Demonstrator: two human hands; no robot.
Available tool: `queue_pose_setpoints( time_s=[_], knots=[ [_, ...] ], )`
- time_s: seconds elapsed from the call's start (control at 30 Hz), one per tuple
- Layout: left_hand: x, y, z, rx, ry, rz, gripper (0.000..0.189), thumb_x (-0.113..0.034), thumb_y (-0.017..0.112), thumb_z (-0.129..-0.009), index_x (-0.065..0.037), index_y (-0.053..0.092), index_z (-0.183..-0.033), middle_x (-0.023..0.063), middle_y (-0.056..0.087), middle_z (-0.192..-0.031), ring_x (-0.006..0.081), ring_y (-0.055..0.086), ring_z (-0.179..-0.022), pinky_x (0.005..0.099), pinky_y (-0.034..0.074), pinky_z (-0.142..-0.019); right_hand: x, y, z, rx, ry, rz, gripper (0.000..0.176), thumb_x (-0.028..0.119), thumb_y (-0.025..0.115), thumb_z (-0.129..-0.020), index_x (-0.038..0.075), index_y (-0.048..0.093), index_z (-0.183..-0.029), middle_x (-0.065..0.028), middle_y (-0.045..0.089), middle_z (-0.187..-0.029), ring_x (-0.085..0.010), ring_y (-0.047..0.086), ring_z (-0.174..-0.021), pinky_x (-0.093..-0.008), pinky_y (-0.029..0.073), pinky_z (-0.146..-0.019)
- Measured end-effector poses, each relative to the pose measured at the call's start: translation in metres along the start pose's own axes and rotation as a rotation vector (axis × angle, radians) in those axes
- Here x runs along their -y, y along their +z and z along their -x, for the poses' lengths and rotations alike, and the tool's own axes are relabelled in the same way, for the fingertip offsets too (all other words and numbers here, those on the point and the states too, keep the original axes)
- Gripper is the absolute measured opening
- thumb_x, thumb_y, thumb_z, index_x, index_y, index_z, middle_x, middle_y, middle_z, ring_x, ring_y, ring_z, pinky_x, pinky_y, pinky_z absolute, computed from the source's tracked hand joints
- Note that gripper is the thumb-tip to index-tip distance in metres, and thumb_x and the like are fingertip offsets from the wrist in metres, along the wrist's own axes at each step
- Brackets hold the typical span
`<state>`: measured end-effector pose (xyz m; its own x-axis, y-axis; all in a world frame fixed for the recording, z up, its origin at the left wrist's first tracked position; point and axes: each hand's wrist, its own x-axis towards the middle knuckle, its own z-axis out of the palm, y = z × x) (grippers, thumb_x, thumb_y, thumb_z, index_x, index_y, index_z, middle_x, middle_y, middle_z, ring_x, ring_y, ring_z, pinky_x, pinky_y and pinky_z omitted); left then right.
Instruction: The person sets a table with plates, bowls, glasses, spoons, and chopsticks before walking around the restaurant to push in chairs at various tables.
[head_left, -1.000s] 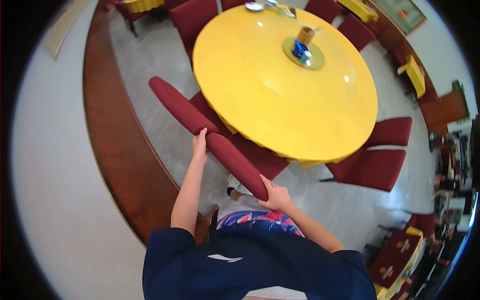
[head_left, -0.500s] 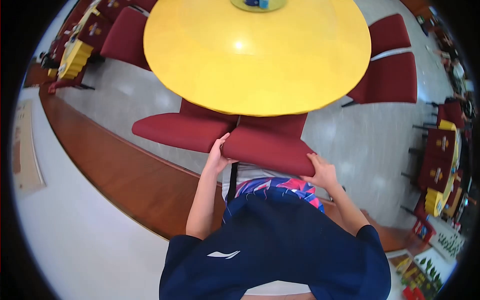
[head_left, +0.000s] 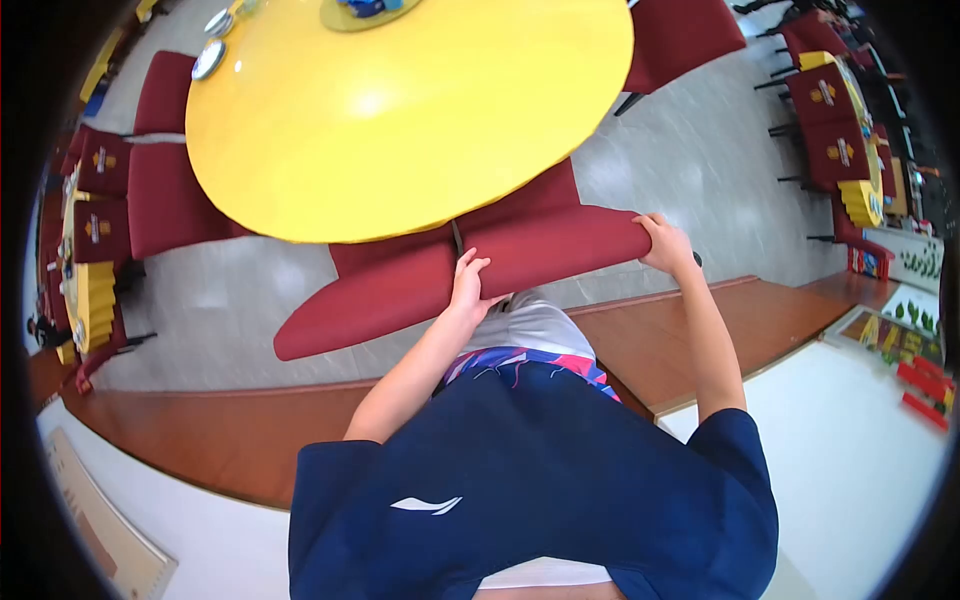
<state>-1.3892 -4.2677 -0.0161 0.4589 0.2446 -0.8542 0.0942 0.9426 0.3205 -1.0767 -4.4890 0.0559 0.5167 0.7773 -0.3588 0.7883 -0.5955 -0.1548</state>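
Two dark red upholstered chairs stand side by side with their backs toward me, at the near edge of a round yellow table (head_left: 410, 130). Both my hands are on the right chair (head_left: 560, 246). At the left end of its backrest, by the narrow gap, my left hand (head_left: 468, 287) grips the edge, its fingertips on top. My right hand (head_left: 664, 243) is wrapped around the backrest's right end, with the fingers curled over the top corner. The left chair (head_left: 365, 303) sits close to my left hand. The seats are partly hidden beneath the tabletop.
More red chairs stand around the table, one at the right (head_left: 685, 42) and one at the left (head_left: 175, 200). Behind me runs a brown wooden floor border (head_left: 700, 325) beside a white surface (head_left: 820, 440). Other yellow-clothed tables line both sides.
My view has turned to the right, so the table appears farther left and tilted. Both hands stay on the right chair, and the two backrests now look more nearly in line.
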Motion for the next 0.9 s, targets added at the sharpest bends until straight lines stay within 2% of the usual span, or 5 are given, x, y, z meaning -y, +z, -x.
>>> queue_pose_setpoints(
  time_s=[0.37, 0.53, 0.7, 0.83, 0.9],
  knots=[
    [0.043, -0.02, 0.026, -0.077, -0.025, -0.047, 0.058, -0.015, 0.046, -0.092, -0.024, 0.036, -0.148, 0.0091, 0.042, -0.147, 0.0339, 0.045, -0.131, 0.0602, 0.039, -0.104, 0.0, 0.04, 0.073, -0.117, 0.102, -0.085, 0.041, 0.009, 0.066, -0.072, 0.02, 0.064, -0.111, -0.0066, 0.064, -0.103, -0.0326, 0.065, -0.095, -0.0438, 0.054, -0.079],
    [0.101, -0.045, 0.065, -0.039, -0.116, -0.041, 0.061, -0.013, 0.046, -0.094, -0.027, 0.031, -0.151, 0.0097, 0.037, -0.151, 0.0339, 0.04, -0.136, 0.0621, 0.037, -0.106, -0.001, 0.061, 0.138, -0.076, 0.192, -0.136, 0.046, -0.001, 0.063, -0.073, 0.02, 0.061, -0.114, -0.0059, 0.061, -0.114, -0.0345, 0.064, -0.096, -0.0453, 0.054, -0.08],
    [0.097, -0.044, 0.114, -0.073, -0.347, -0.187, 0.066, -0.009, 0.052, -0.093, -0.027, 0.028, -0.152, 0.0083, 0.038, -0.149, 0.0326, 0.041, -0.135, 0.0645, 0.037, -0.105, 0.01, 0.078, 0.174, -0.01, 0.347, -0.21, 0.056, -0.01, 0.06, -0.073, 0.02, 0.055, -0.12, -0.0046, 0.056, -0.125, -0.038, 0.062, -0.099, -0.0466, 0.053, -0.085],
    [0.074, -0.084, 0.106, 0.214, -0.36, -0.325, 0.062, -0.012, 0.053, -0.094, -0.012, 0.029, -0.151, 0.0139, 0.04, -0.144, 0.0301, 0.046, -0.129, 0.0524, 0.04, -0.107, 0.013, 0.09, 0.181, -0.026, 0.434, -0.18, 0.061, -0.01, 0.063, -0.071, 0.021, 0.054, -0.123, -0.0046, 0.054, -0.127, -0.0406, 0.06, -0.101, -0.0474, 0.053, -0.087],
    [0.057, -0.111, 0.107, 0.141, -0.302, -0.417, 0.059, -0.016, 0.053, -0.095, -0.006, 0.03, -0.149, 0.0204, 0.043, -0.142, 0.0329, 0.048, -0.129, 0.0495, 0.04, -0.109, 0.028, 0.085, 0.186, 0.006, 0.469, -0.206, 0.062, -0.008, 0.065, -0.07, 0.021, 0.054, -0.123, -0.0035, 0.054, -0.129, -0.0409, 0.06, -0.102, -0.0475, 0.053, -0.087]
  ],
)
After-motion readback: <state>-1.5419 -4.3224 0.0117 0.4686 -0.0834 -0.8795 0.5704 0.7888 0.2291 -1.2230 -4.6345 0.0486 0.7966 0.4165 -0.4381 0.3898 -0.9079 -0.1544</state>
